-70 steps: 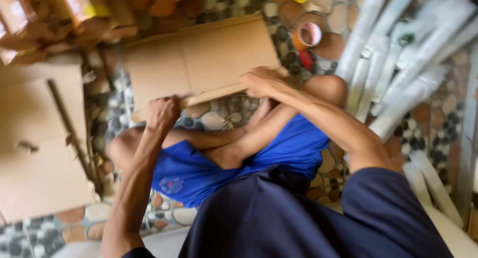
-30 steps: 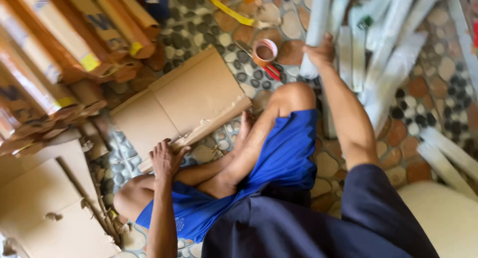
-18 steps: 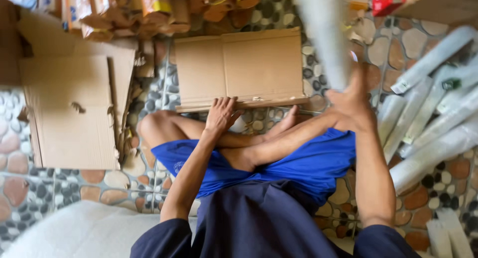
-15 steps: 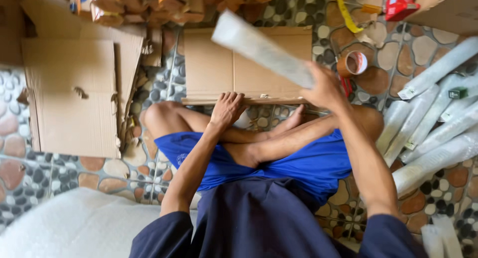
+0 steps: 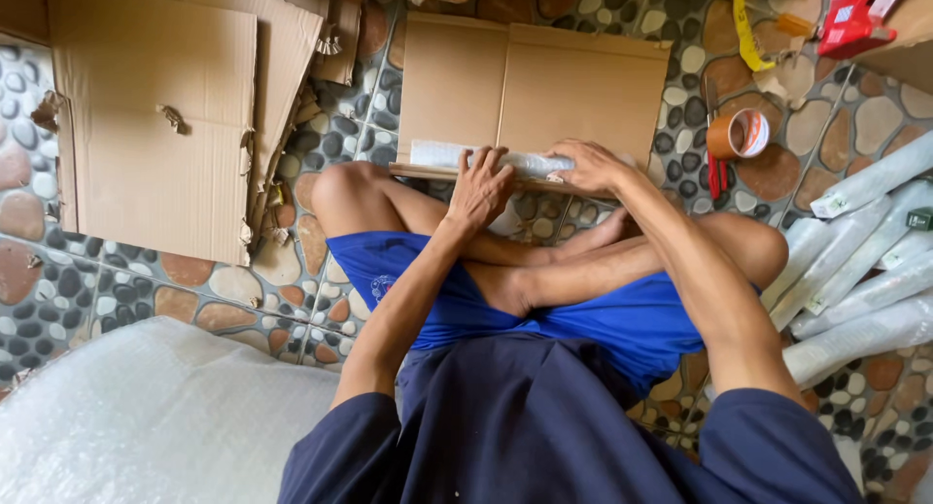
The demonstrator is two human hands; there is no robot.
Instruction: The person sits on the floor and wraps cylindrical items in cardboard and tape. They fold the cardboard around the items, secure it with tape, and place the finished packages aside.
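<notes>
I sit cross-legged on a pebble-patterned floor. A bubble-wrapped tube (image 5: 442, 155) lies along the near edge of a flat brown cardboard sheet (image 5: 530, 86) in front of my knees. My left hand (image 5: 481, 185) presses down on the tube's middle, fingers spread over it. My right hand (image 5: 591, 165) rests on the tube's right part, fingers curled over it. The tube's right end is hidden under that hand.
More flat cardboard sheets (image 5: 155, 115) lie at the left. A brown tape roll (image 5: 739, 135) and red-handled scissors (image 5: 716, 173) sit at the right, beside several wrapped tubes (image 5: 865, 271). A bubble-wrap sheet (image 5: 146, 417) covers the lower left. Yellow strap (image 5: 746, 28) at top.
My right hand brought the wrapped tube down from the air onto the cardboard's near edge. My left hand moved forward from my knee onto the tube.
</notes>
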